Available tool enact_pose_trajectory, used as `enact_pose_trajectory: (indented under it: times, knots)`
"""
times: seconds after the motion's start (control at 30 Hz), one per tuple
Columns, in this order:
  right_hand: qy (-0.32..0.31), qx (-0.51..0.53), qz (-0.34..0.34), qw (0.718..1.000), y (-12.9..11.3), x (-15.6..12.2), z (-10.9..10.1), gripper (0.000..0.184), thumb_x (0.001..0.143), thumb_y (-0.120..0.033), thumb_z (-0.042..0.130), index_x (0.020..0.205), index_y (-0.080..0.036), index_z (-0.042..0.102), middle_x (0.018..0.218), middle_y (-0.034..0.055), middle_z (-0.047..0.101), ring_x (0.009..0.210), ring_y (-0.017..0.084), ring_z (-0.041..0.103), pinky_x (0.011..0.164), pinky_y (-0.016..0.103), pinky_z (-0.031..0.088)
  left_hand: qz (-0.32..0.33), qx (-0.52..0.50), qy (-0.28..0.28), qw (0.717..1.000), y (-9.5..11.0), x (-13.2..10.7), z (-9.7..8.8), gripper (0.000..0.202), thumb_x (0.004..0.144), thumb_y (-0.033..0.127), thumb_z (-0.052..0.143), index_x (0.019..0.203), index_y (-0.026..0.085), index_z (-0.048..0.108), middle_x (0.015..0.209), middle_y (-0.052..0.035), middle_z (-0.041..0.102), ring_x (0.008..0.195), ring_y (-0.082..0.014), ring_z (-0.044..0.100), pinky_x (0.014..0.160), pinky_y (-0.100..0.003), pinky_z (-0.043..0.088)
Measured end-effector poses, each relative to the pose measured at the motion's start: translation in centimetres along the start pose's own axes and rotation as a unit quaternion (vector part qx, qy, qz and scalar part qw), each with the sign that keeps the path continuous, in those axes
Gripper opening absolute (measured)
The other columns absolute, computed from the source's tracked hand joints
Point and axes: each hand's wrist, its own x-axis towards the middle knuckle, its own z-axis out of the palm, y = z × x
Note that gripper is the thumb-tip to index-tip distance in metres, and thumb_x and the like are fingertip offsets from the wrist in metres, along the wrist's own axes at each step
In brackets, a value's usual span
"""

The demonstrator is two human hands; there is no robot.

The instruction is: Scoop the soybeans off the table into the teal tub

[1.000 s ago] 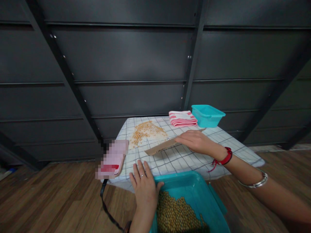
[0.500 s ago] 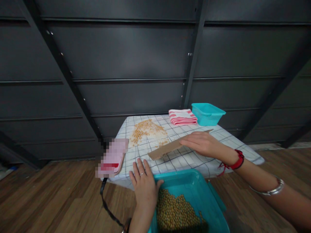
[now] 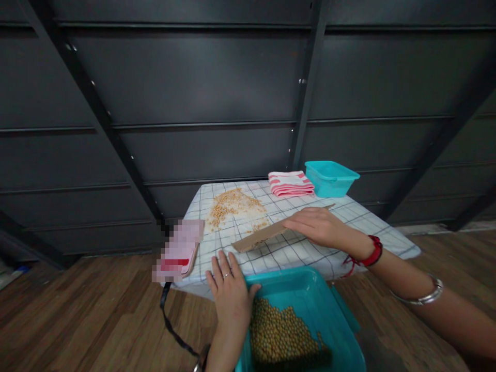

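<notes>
My right hand point(image 3: 315, 226) grips a strip of brown cardboard point(image 3: 258, 238) from above, tilted over the checked tablecloth; the fingertips' far side is partly hidden. Beyond the strip, yellow soybeans point(image 3: 225, 206) lie scattered with pale, powdery or grainy stuff on the cloth. Fingers spread, my left hand point(image 3: 231, 294) rests at the near table edge, its thumb against the left rim of a teal plastic bin point(image 3: 310, 289). Inside that bin is a heap of round yellow-brown beans point(image 3: 282, 333).
A folded pink-and-white towel point(image 3: 290, 184) and a small turquoise basket point(image 3: 332, 179) sit at the table's back right. A pink phone point(image 3: 182, 248), partly pixelated, with a black strap point(image 3: 166, 315), lies at the left edge. Dark metal panels point(image 3: 213, 77) rise behind the table point(image 3: 364, 232).
My right hand and the cardboard strip have shifted slightly left. The whole view has moved a little. My left hand stays by the bin's rim.
</notes>
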Motion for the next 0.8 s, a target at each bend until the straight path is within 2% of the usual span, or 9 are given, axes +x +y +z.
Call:
enact_pose_trajectory:
  times: [0.13,0.43,0.8]
  knots:
    - [0.005,0.005,-0.008,1.0,-0.1,0.2,0.1,0.028,0.088,-0.004,0.031,0.102,-0.013,0.053,0.083,0.005,0.067,0.075,0.014,0.06,0.065,0.028,0.049,0.003,-0.008,-0.003,1.0,-0.1,0.0,0.0,0.072,0.066,0.034,0.066,0.126,0.003,0.043,0.135,-0.0267,0.041,0.125,-0.0401,0.036,0.099,-0.06,0.03]
    - [-0.004,0.005,-0.008,1.0,-0.4,-0.1,-1.6,0.027,0.086,-0.001,0.032,0.101,-0.012,0.051,0.079,0.0047,0.066,0.073,0.014,0.059,0.063,0.027,0.048,0.013,0.022,0.024,0.999,-0.1,-0.1,0.5,0.069,0.067,0.034,0.064,0.125,0.004,0.045,0.134,-0.0265,0.043,0.124,-0.0393,0.038,0.098,-0.059,0.032]
    - [-0.005,0.008,-0.012,1.0,-0.5,0.1,-1.5,0.025,0.086,-0.001,0.034,0.1,-0.01,0.052,0.079,0.006,0.066,0.072,0.014,0.059,0.063,0.028,0.048,0.015,0.027,0.023,0.999,-0.1,0.0,0.0,0.072,0.063,0.036,0.068,0.124,0.003,0.046,0.132,-0.026,0.044,0.122,-0.0405,0.04,0.096,-0.058,0.035]
